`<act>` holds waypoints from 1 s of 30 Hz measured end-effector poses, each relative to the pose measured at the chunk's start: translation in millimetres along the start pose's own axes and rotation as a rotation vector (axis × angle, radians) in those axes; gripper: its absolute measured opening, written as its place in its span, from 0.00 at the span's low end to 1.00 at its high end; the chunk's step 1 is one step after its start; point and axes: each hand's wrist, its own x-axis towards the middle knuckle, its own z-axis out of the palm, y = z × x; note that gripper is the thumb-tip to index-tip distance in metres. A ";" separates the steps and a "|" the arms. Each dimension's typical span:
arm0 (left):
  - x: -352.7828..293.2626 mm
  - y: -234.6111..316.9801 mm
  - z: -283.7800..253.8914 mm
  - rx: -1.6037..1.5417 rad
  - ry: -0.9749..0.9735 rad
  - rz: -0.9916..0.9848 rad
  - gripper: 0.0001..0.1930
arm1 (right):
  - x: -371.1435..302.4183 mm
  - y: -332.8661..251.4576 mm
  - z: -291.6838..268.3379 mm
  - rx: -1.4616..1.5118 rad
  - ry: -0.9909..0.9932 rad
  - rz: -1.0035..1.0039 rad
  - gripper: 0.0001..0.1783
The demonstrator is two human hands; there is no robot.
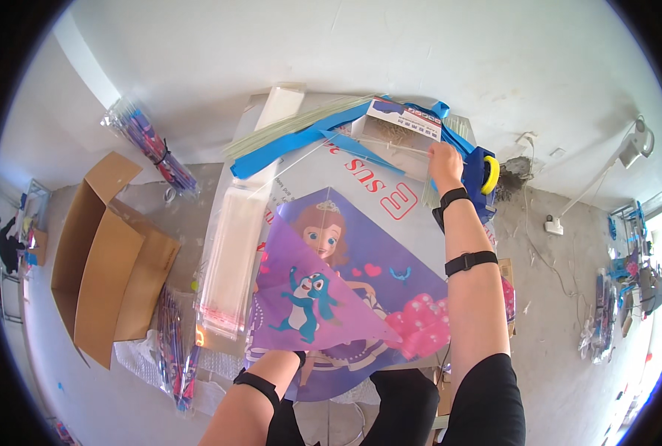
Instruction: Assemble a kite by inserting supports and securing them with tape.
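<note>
Kite (413, 286), purple, printed with a crowned cartoon figure; pinkish triangular panel bearing a blue-and-white animal laid over it; position: near part of the surface (420, 234), lower tip past the near edge, above the person's lap. Left hand: hidden beneath the kite at its near left side, only the strapped forearm (249, 401) showing; whether spread or pressed together, cannot tell. Right hand (444, 165): near the far right corner of the surface, fingers curled at the near right corner of an open printed box (387, 108); a pale thin stick (394, 145) runs up to the fingers, though whether they pinch it cannot be told. Tape dispenser (477, 167), blue, yellow roll fitted: right edge, just beside the right hand. Blue streamers (271, 154) and thin pale rods (294, 126): along the far edge. Clear plastic sleeves (234, 253), stacked: along the left edge. Brown cardboard box (134, 260), flaps open: beyond the left edge. Packaged bundle (152, 149), multicoloured: beyond the far left corner, by the wall (219, 59)
</note>
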 end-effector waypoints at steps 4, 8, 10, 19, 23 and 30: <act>3.0 0.1 1.4 0.089 -0.005 0.015 0.28 | 1.8 2.7 -12.0 -0.026 -0.004 -0.037 0.04; 1.7 2.7 4.2 0.175 -0.009 0.038 0.28 | -8.0 1.1 -40.4 -0.126 -0.005 -0.072 0.04; 1.1 6.8 2.2 0.210 -0.004 0.053 0.28 | -25.0 6.0 -58.8 -0.146 -0.029 -0.050 0.04; -63.8 54.7 -7.6 0.372 0.046 0.260 0.28 | -219.4 -13.7 -143.1 0.289 -0.109 0.363 0.06; -81.7 67.9 -6.0 0.478 0.081 0.332 0.28 | -315.4 -50.9 -146.7 0.448 -0.177 0.525 0.07; -89.8 67.2 11.2 0.709 0.133 0.413 0.28 | -334.2 -66.9 -123.5 0.489 -0.377 0.595 0.06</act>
